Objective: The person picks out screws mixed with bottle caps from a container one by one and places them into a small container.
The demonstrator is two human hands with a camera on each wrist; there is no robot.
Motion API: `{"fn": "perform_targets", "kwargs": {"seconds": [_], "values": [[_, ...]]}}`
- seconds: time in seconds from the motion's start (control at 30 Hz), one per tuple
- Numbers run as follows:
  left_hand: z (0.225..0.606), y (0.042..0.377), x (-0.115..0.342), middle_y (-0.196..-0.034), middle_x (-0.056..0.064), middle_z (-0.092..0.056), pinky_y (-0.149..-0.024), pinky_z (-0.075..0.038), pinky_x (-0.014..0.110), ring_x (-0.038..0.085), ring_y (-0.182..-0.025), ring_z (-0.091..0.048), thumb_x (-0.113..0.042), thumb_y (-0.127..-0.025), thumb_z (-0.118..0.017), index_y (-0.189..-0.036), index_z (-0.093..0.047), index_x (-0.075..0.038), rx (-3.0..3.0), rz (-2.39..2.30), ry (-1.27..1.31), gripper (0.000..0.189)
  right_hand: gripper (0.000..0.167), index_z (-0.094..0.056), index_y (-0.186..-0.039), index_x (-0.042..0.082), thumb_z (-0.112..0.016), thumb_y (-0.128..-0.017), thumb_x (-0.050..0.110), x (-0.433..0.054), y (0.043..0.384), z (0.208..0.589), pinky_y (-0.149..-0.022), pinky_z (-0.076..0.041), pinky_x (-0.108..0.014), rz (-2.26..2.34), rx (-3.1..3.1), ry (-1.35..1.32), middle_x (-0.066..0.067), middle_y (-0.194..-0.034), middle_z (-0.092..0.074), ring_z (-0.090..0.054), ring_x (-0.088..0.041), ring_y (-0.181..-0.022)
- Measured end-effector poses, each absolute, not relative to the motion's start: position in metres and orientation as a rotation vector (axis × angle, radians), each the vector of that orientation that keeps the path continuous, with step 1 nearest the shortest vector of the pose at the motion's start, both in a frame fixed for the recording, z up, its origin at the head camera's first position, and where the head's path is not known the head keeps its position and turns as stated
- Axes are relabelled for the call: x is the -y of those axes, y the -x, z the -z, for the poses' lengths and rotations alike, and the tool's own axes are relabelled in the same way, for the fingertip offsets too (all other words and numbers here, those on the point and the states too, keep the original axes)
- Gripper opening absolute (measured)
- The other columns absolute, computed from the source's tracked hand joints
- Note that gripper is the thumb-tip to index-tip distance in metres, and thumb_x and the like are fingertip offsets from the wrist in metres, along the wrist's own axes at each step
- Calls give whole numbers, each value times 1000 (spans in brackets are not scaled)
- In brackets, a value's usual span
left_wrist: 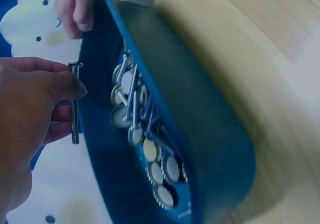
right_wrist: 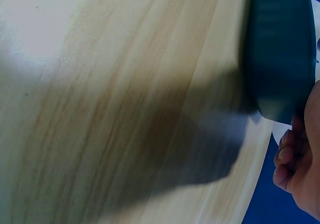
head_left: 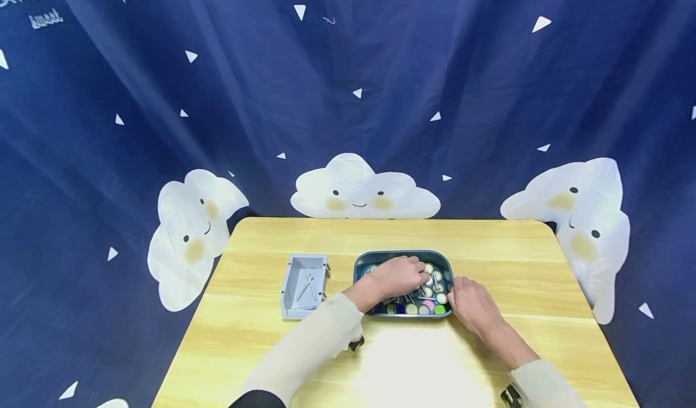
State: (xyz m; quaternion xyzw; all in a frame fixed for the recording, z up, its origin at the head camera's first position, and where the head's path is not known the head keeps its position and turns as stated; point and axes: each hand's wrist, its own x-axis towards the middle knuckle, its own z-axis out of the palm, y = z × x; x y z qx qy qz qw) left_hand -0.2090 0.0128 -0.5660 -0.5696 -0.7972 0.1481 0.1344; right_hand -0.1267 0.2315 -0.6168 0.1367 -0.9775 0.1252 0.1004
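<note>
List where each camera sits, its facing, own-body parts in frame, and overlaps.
Head: on the head, facing forward and down at tabletop, gray bin and tray; left hand, right hand, sleeves show.
Left wrist: on that wrist, facing tray, bottle caps and a screw pinched by left hand; right hand at top.
Right wrist: on that wrist, facing tabletop and the tray's outer wall; right hand at right edge.
Shared: head and left wrist show both hands and bottle caps.
</note>
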Motion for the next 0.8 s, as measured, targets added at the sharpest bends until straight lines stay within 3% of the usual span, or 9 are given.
{"fn": "perform_targets", "kwargs": {"seconds": [0.17,0.43,0.8], "values": [[558,209,17,-99,-12,-71,-79,-55,19,7,-85,-62,-15,-108,-50,-106,-75,-27,2326,-350,1584,28,17,-54,-82,2,-60,-95,11,-232,129,617,-66,-51,-45,-320,2894,-418,-9,-72,-50,-51,-25,-65],[546,208,71,-98,-7,-71,-89,-57,20,9,-93,-66,-17,-95,-71,-106,-76,-20,2479,-128,1455,13,20,-53,-79,1,-59,-94,13,-235,130,615,-65,-50,-44,-230,2909,-469,-10,-71,-49,-49,-25,-66],[538,206,154,-99,0,-73,-85,-61,28,16,-93,-70,-12,-96,-71,-106,-77,-14,2650,228,1111,13,23,-50,-75,1,-62,-91,13,-235,131,617,-56,-47,-41,-119,2737,-553,-10,-66,-46,-48,-25,-60]]}}
